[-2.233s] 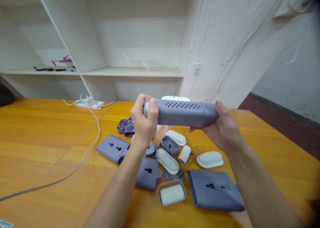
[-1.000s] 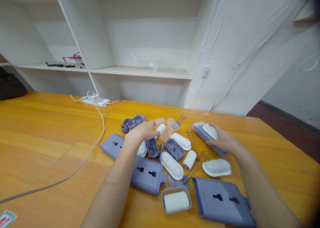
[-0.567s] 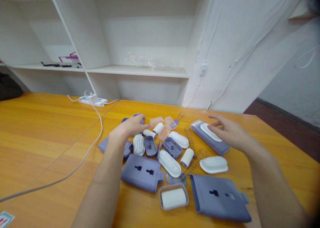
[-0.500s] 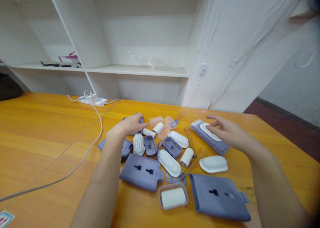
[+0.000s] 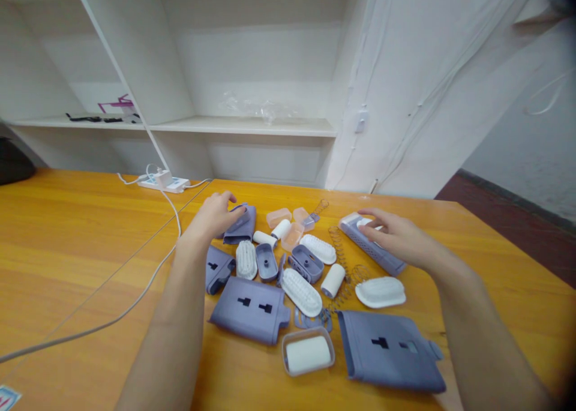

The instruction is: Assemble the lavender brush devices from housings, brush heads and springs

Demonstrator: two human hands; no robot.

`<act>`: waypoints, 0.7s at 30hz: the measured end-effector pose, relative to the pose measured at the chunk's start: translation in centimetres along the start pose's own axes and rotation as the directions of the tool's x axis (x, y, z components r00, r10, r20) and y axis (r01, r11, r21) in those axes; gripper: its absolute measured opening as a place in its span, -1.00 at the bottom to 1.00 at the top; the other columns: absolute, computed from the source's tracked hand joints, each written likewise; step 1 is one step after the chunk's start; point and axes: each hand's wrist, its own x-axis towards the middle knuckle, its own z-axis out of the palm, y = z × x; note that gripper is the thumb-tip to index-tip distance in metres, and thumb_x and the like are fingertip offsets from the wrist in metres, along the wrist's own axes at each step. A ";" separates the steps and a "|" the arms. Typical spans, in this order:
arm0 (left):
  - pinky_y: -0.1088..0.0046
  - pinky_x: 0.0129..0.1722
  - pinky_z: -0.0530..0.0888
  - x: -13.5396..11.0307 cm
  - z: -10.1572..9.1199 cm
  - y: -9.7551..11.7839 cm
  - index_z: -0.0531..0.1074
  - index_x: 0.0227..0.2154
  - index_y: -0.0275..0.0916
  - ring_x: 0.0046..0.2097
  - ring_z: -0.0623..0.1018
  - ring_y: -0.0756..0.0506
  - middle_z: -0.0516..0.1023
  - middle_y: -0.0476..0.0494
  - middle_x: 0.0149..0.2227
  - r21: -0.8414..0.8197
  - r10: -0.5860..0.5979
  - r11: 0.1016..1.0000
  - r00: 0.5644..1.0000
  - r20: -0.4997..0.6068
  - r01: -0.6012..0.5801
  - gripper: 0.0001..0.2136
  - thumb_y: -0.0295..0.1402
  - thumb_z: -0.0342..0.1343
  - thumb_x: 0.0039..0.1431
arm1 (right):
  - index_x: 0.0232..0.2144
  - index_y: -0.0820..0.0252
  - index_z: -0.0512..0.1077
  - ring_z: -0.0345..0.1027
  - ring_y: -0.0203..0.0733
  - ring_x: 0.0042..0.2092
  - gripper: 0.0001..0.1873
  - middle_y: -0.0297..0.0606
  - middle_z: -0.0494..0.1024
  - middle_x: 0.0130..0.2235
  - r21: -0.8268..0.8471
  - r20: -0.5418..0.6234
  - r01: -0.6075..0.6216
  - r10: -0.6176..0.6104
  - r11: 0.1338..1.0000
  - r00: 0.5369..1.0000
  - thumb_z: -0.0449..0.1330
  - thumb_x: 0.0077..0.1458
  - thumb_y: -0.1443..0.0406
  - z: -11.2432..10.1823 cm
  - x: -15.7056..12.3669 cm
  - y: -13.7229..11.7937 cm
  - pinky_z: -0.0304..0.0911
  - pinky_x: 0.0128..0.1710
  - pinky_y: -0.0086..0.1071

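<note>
My left hand (image 5: pixel 216 214) is at the back left, fingers apart, beside a purple-grey plastic shell (image 5: pixel 242 226). Its fingertips overlap the shell's left edge; I cannot tell if they touch. Over on the right, my right hand (image 5: pixel 393 234) hovers with spread fingers above a long purple-grey housing (image 5: pixel 351 228) with perforated sides, hiding part of its white top. Between the hands lie white bristled brush heads (image 5: pixel 301 292), a purple-grey oval cup (image 5: pixel 267 262), white rollers (image 5: pixel 333 280) and orange-tinted clear boxes (image 5: pixel 292 236).
Two flat purple-grey covers with black cut-outs (image 5: pixel 249 321) (image 5: pixel 391 354) lie in front, with a clear box (image 5: pixel 308 369) holding a white roller between them. Wire springs (image 5: pixel 339 249) lie loose. A power strip (image 5: pixel 164 183) and its cable (image 5: pixel 148 297) cross the left side.
My left hand has drawn back leftward from the purple-grey shell, uncovering more of it. My right hand stays over the housing, its fingers slightly shifted. The view has moved a little.
</note>
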 end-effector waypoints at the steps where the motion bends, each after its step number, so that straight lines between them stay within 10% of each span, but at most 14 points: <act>1: 0.30 -0.01 0.39 0.2 0.6 -0.2 0.39 -0.04 -0.26 0.03 0.47 -0.25 0.47 -0.30 -0.01 0.020 0.001 1.000 0.999 -0.042 0.000 -0.55 -0.06 0.04 0.11 | 0.14 0.19 0.35 0.51 -0.01 -0.16 -0.41 -0.09 0.58 -0.05 0.004 0.004 -0.001 0.001 1.000 1.000 0.10 0.12 0.06 0.0 -0.1 -0.2 0.39 -0.15 -0.22; 13: 0.35 -0.15 0.45 0.0 1.0 -2.4 0.20 0.17 -0.18 -0.04 0.56 -0.24 0.53 -0.31 0.00 0.103 -0.161 0.985 0.960 0.229 0.141 -0.34 -0.25 0.19 -0.06 | 0.15 0.18 0.35 0.49 0.01 -0.11 -0.42 -0.07 0.56 0.00 -0.002 0.017 0.006 -0.006 1.000 1.000 0.07 0.15 0.06 0.0 -0.1 -0.6 0.36 -0.08 -0.18; 21: 0.31 -0.29 0.47 0.2 0.5 -5.6 0.42 -0.12 -0.21 -0.14 0.58 -0.28 0.59 -0.29 -0.14 0.097 -0.377 0.926 0.911 0.169 0.365 -0.50 -0.05 0.21 -0.11 | 0.12 0.16 0.37 0.50 0.00 -0.13 -0.45 -0.10 0.58 -0.05 0.026 0.028 -0.004 0.003 1.000 1.000 0.08 0.15 0.06 0.0 -0.3 -1.0 0.38 -0.12 -0.21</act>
